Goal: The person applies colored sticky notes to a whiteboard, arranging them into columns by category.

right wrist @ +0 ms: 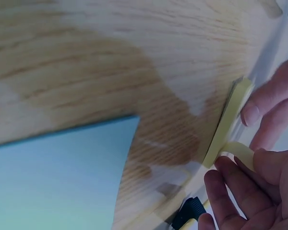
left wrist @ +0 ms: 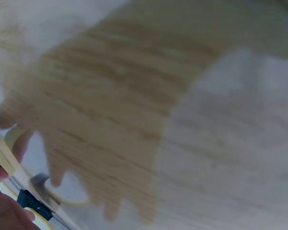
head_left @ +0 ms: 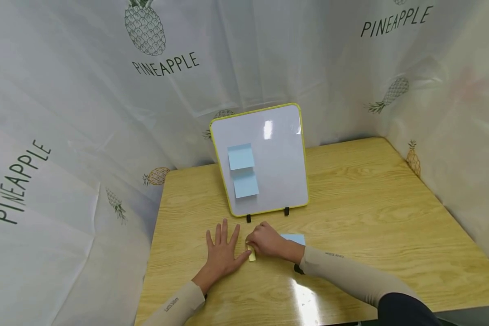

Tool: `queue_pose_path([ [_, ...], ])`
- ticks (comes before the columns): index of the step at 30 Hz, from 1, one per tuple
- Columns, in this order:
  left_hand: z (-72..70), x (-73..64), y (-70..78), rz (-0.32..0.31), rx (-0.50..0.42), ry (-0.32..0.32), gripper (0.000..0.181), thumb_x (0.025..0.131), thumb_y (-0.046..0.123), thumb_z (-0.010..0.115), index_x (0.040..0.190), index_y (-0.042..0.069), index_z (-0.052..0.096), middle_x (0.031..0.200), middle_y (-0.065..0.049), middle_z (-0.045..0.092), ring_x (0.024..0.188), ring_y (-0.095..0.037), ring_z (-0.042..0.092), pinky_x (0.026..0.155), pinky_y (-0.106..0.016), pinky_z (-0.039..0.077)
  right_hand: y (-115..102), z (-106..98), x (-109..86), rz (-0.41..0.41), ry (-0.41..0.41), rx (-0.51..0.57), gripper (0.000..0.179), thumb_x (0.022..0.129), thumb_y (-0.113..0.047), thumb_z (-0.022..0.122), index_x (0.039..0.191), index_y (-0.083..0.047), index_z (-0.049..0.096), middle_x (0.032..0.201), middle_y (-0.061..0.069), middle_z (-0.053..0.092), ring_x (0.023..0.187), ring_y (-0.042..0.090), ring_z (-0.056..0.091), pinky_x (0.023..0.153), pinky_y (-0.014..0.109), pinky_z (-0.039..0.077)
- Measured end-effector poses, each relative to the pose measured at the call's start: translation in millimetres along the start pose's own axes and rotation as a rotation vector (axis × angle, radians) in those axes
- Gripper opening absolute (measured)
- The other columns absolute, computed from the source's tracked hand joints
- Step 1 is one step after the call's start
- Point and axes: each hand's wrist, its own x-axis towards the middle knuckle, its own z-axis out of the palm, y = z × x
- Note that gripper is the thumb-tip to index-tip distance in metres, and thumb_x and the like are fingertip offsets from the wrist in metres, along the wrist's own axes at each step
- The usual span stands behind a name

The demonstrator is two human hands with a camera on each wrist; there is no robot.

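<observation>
My left hand (head_left: 222, 258) lies palm down on the table with its fingers spread. Its thumb reaches to a narrow yellow sticky-note pad (head_left: 252, 254) and touches it. Beside it, my right hand (head_left: 266, 240) pinches the end of the pad's top yellow sticky note between thumb and fingers. In the right wrist view that yellow sticky note (right wrist: 241, 152) curls up from the pad (right wrist: 230, 120), its far part still against it. A blue sticky-note pad (head_left: 294, 238) lies on the table, partly hidden behind the right wrist.
A white board (head_left: 275, 167) with a yellow frame leans upright behind the hands on black feet (head_left: 287, 211). Two blue sticky notes (head_left: 241, 157) hang one above the other on its left side. A pineapple-print curtain (head_left: 269, 59) surrounds the wooden table (head_left: 362, 217).
</observation>
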Motion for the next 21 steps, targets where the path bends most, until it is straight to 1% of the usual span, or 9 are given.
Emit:
queue_pose_path([
  [6, 0.0, 0.9, 0.5, -0.007, 0.008, -0.02, 0.093, 0.088, 0.076, 0.045, 0.16, 0.023, 0.021, 0.165, -0.022, 0.006, 0.151, -0.045, 0.012, 0.111, -0.073, 0.006, 0.5, -3.8, 2.0, -0.011, -0.019, 0.01, 0.013, 0.094, -0.022, 0.066, 0.095, -0.021, 0.079, 0.088, -0.008, 0.077, 0.082, 0.014, 0.067, 0.087, 0.042, 0.048],
  [10, -1.7, 0.8, 1.9, -0.02, 0.007, -0.014, 0.097, 0.086, 0.078, 0.046, 0.159, 0.018, 0.022, 0.165, -0.022, 0.008, 0.15, -0.044, 0.015, 0.111, -0.073, 0.008, 2.4, -4.5, 3.4, -0.018, -0.03, -0.002, 0.012, 0.094, -0.023, 0.067, 0.095, -0.021, 0.079, 0.088, -0.009, 0.077, 0.08, 0.013, 0.067, 0.083, 0.039, 0.048],
  [14, -2.1, 0.0, 3.4, -0.04, -0.003, -0.004, 0.103, 0.084, 0.079, 0.049, 0.158, 0.012, 0.023, 0.164, -0.023, 0.01, 0.15, -0.044, 0.016, 0.111, -0.073, 0.009, 5.7, -5.3, 6.5, 0.002, -0.032, -0.002, 0.012, 0.093, -0.024, 0.068, 0.094, -0.021, 0.08, 0.087, -0.009, 0.077, 0.076, 0.012, 0.067, 0.077, 0.036, 0.049],
  [19, 2.0, -0.4, 3.4, -0.057, -0.01, -0.007, 0.104, 0.084, 0.079, 0.047, 0.159, 0.011, 0.022, 0.165, -0.023, 0.007, 0.15, -0.043, 0.016, 0.111, -0.072, 0.009, 9.8, -9.1, 10.1, 0.024, 0.042, -0.006, 0.009, 0.09, -0.022, 0.072, 0.086, -0.021, 0.081, 0.08, -0.006, 0.074, 0.07, 0.011, 0.066, 0.065, 0.031, 0.049],
  [21, 3.8, 0.2, 2.8, -0.057, -0.005, -0.004, 0.104, 0.084, 0.079, 0.047, 0.159, 0.011, 0.021, 0.165, -0.023, 0.007, 0.15, -0.043, 0.016, 0.112, -0.071, 0.009, 11.2, -10.8, 11.3, 0.024, 0.073, 0.001, 0.007, 0.088, -0.02, 0.074, 0.085, -0.02, 0.08, 0.079, -0.005, 0.074, 0.07, 0.011, 0.067, 0.062, 0.029, 0.05],
])
